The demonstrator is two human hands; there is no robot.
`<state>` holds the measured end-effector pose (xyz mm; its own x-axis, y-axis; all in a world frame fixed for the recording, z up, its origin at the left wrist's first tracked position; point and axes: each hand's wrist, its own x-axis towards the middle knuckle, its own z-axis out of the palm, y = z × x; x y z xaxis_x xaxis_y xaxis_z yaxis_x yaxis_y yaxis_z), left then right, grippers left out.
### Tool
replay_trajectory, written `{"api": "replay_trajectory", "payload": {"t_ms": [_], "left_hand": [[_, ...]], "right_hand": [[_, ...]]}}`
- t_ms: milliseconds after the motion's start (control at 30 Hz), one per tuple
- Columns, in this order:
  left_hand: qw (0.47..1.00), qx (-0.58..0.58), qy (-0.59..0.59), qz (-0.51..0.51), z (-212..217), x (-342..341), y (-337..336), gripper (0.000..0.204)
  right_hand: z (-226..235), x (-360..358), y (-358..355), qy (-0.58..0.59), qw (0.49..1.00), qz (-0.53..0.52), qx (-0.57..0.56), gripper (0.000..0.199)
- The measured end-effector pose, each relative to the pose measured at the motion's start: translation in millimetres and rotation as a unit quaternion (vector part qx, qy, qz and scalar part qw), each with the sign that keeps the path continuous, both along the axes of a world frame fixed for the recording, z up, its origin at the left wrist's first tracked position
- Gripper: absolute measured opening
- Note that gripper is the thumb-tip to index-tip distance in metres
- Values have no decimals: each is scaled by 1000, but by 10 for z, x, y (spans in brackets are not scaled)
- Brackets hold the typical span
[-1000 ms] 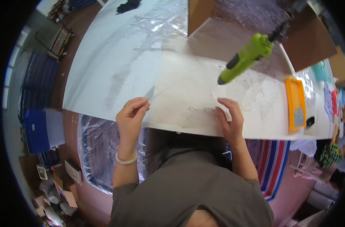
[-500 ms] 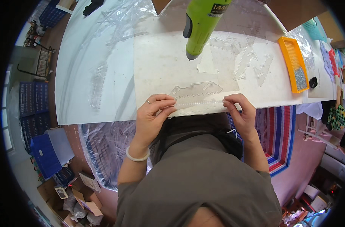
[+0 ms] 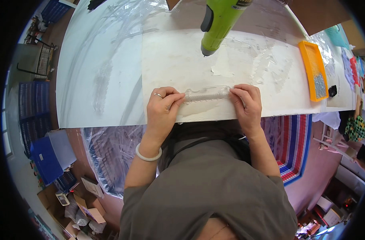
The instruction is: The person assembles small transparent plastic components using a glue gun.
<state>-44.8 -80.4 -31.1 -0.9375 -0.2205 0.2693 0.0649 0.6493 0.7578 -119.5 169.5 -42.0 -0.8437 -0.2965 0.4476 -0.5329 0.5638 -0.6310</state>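
Observation:
My left hand and my right hand each pinch one end of a narrow clear plastic strip, stretched level between them. Directly beneath or against it is a clear plastic piece with a toothed edge, on the white board; whether the two touch cannot be made out. Beyond my hands, a green electric screwdriver hangs with its tip pointing down at the board.
Several clear toothed pieces lie to the right. An orange tray holds small metal screws, with a small black object beside it. Clear plastic strips lie left. A brown cardboard box stands far right.
Both hands have moved away from me with the strip, from the board's near edge to over the toothed piece. They are slightly closer together.

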Motion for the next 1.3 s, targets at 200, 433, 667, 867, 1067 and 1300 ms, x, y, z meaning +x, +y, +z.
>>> {"api": "replay_trajectory", "payload": {"t_ms": [200, 433, 667, 867, 1067, 1300], "left_hand": [[1000, -13, 19, -8, 13, -26, -14, 11], [999, -5, -13, -34, 41, -12, -8, 14], [999, 29, -27, -34, -26, 46, -32, 19], [998, 38, -38, -35, 20, 34, -58, 27], [999, 40, 20, -9, 82, 106, 17, 30], [986, 60, 66, -140, 451, 119, 256, 31]], "right_hand": [[-16, -43, -14, -3, 1000, 9, -2, 21], [5, -56, 41, -11, 1000, 15, -10, 18], [114, -166, 306, -82, 993, -11, -82, 25], [124, -840, 1034, -13, 971, -235, -33, 13], [-25, -1063, 1283, -17, 975, -214, 59, 12], [734, -504, 1034, -297, 849, -92, -427, 8]]}}
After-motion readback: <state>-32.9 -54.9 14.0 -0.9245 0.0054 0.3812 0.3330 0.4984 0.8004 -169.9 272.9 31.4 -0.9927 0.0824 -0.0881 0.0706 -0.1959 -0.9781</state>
